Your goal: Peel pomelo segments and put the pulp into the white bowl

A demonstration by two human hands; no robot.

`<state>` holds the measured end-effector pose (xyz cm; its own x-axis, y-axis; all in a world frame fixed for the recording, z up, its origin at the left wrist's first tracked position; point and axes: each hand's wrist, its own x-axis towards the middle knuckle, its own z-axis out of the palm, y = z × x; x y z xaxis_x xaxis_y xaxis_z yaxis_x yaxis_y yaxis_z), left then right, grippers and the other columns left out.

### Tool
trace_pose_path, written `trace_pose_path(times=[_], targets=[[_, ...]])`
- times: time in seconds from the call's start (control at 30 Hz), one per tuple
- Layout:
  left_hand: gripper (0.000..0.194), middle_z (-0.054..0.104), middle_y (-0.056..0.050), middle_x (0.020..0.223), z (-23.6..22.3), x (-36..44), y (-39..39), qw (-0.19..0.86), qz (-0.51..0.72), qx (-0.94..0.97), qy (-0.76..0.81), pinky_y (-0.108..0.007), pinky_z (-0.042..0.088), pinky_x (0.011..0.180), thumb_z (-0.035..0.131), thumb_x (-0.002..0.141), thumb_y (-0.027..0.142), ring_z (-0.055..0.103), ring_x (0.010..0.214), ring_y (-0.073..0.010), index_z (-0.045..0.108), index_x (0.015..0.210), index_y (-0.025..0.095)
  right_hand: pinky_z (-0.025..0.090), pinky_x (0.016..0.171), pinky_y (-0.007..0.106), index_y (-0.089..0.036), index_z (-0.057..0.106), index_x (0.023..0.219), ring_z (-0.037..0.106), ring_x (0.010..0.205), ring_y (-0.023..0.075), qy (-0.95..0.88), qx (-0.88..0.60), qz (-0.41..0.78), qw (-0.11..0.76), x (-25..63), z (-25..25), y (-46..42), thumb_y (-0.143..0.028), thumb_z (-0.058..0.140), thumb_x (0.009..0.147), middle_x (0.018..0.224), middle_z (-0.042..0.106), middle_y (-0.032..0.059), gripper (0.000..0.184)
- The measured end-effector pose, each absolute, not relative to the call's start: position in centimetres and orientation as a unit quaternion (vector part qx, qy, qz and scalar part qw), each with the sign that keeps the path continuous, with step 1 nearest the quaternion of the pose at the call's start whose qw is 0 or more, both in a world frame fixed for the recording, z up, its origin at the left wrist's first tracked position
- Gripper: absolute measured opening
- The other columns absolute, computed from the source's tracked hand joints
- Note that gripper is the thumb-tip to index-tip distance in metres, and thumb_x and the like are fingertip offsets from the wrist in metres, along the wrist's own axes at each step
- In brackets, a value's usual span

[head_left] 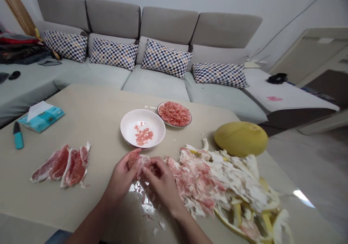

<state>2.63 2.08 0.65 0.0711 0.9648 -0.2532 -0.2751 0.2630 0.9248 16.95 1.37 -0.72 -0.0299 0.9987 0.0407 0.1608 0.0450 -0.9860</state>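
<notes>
Both my hands are together over the table, just in front of a white bowl (127, 137) with some loose pink pulp in it. Between them is a pomelo segment (133, 158), its pale membrane partly pulled off the red flesh. My left hand (121, 175) grips the segment from the left, fingers curled round it. My right hand (163, 182) pinches the membrane on the right side. Small scraps of pith and pulp lie on the table below my fingers. To the left lie several pomelo segments (74, 166) with their membrane on.
A plate heaped with pink pulp (174, 113) stands behind the bowl. On the right are a heap of membranes and peel (214, 179) and a whole pomelo (241, 139). A tissue pack (45, 117) and a knife with a teal handle (18, 137) lie left. A sofa (160, 84) stands behind.
</notes>
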Motion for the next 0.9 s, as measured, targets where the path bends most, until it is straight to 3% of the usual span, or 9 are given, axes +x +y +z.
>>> trace_pose_path(times=[0.2, 0.3, 0.5, 0.9], targets=[[0.059, 0.065, -0.012, 0.122, 0.0, 3.0, 1.9, 0.703, 0.448, 0.352, 0.425, -0.032, 0.05, 0.09, 0.077, 0.074, 0.028, 0.06, 0.115, -0.0268, 0.05, 0.126, 0.018, 0.045, 0.069, 0.025, -0.02, 0.06, 0.088, 0.056, 0.075, 0.0161, -0.54, -0.501, 0.469, 0.487, 17.2, -0.3, 1.3, -0.036, 0.058, 0.091, 0.081, 0.061, 0.0007, 0.017], [0.052, 0.067, -0.009, 0.112, 0.1, 3.1, 1.8, 0.698, 0.453, 0.352, 0.429, -0.03, 0.052, 0.084, 0.076, 0.075, 0.026, 0.064, 0.103, -0.023, 0.05, 0.119, 0.019, 0.043, 0.072, 0.026, -0.02, 0.056, 0.087, 0.053, 0.078, 0.0159, -0.551, -0.513, 0.436, 0.492, 17.2, -0.9, 1.0, -0.037, 0.053, 0.094, 0.083, 0.057, -0.0002, 0.019], [0.039, 0.064, 0.001, 0.087, 0.9, 3.0, 1.6, 0.697, 0.461, 0.352, 0.422, -0.023, 0.049, 0.072, 0.071, 0.076, 0.019, 0.063, 0.083, -0.0153, 0.052, 0.109, 0.022, 0.039, 0.06, 0.024, -0.022, 0.05, 0.089, 0.045, 0.063, 0.013, -0.55, -0.516, 0.45, 0.479, 17.2, -1.8, 0.7, -0.041, 0.047, 0.097, 0.073, 0.046, -0.0043, 0.021], [0.037, 0.065, 0.0, 0.092, 1.7, 1.6, 1.7, 0.761, 0.413, 0.321, 0.383, -0.024, 0.05, 0.078, 0.068, 0.077, 0.015, 0.062, 0.081, -0.0129, 0.057, 0.111, 0.023, 0.039, 0.058, 0.023, -0.021, 0.053, 0.088, 0.045, 0.064, 0.0128, -0.563, -0.508, 0.448, 0.473, 18.6, -0.6, 1.1, -0.039, 0.052, 0.095, 0.073, 0.048, -0.0035, 0.02]])
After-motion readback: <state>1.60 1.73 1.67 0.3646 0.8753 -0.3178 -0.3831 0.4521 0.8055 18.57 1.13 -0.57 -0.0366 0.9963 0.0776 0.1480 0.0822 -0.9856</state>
